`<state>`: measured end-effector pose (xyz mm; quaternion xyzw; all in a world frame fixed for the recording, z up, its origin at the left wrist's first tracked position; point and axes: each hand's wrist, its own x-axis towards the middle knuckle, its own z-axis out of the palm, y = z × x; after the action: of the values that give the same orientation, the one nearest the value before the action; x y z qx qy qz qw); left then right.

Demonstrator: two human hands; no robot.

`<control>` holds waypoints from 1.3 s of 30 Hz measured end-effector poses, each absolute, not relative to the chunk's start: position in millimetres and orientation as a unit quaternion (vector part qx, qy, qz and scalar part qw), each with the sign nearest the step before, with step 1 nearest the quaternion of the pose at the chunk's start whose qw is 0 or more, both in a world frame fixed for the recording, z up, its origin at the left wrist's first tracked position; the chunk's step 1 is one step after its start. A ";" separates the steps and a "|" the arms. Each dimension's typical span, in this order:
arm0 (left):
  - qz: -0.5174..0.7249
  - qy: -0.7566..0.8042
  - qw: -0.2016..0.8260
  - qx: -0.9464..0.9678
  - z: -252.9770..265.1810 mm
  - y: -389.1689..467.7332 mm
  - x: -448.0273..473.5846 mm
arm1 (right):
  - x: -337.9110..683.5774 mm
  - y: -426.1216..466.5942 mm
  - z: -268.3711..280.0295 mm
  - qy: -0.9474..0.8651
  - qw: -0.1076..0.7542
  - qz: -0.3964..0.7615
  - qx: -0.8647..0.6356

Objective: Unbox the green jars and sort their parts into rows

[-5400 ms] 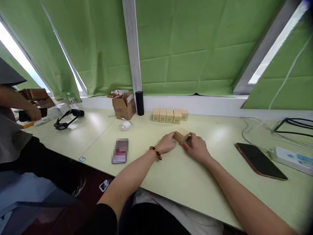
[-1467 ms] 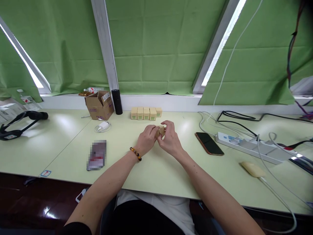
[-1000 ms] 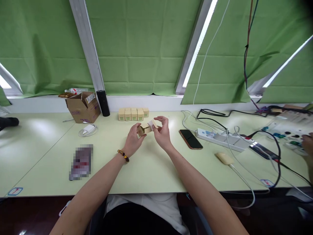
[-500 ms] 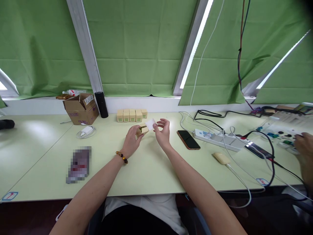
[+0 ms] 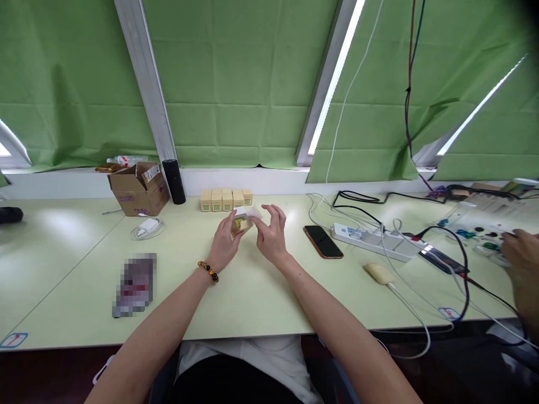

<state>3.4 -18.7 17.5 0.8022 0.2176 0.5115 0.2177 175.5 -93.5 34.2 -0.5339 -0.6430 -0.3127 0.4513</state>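
Observation:
A small cream cardboard box (image 5: pixel 241 229) with its flaps up is held above the table by my left hand (image 5: pixel 224 241), fingers and thumb closed on its sides. Green and yellow shows inside it, too small to make out. My right hand (image 5: pixel 272 238) is at the box's right side, its index finger against a white flap and the other fingers apart. Behind my hands, several similar closed cream boxes (image 5: pixel 222 201) stand in a cluster.
A phone (image 5: pixel 323 242) and a power strip (image 5: pixel 373 241) with tangled cables lie right. A cardboard carton (image 5: pixel 141 191), a black cylinder (image 5: pixel 174 181), a white charger (image 5: pixel 148 226) and a blurred-out item (image 5: pixel 135 285) are left. Another person's hand (image 5: pixel 522 252) is far right.
The small box has tilted, so its open top now faces me more. My right hand has let its pinch on the white flap go and moved left, index finger on the flap.

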 end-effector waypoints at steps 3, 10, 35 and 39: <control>0.515 0.216 0.216 0.801 18.5 -18.7 3.4 | 174.2 -93.9 33.4 -0.651 0.449 -0.295 -0.537; 0.512 0.228 0.209 0.801 20.3 -20.3 3.0 | 174.0 -94.9 33.6 -0.651 0.474 -0.223 -0.549; 0.508 0.257 0.112 0.814 22.2 -19.1 -0.6 | 163.9 -103.6 42.0 -0.637 0.525 -0.217 -0.522; 0.484 0.224 0.052 0.844 26.6 -28.5 -1.4 | 154.7 -108.5 54.0 -0.588 0.563 -0.225 -0.535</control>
<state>-1.4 -28.5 26.6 0.8445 0.2242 0.4836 0.0519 154.7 -108.5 54.0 -0.5354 -0.5880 -0.2249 0.5630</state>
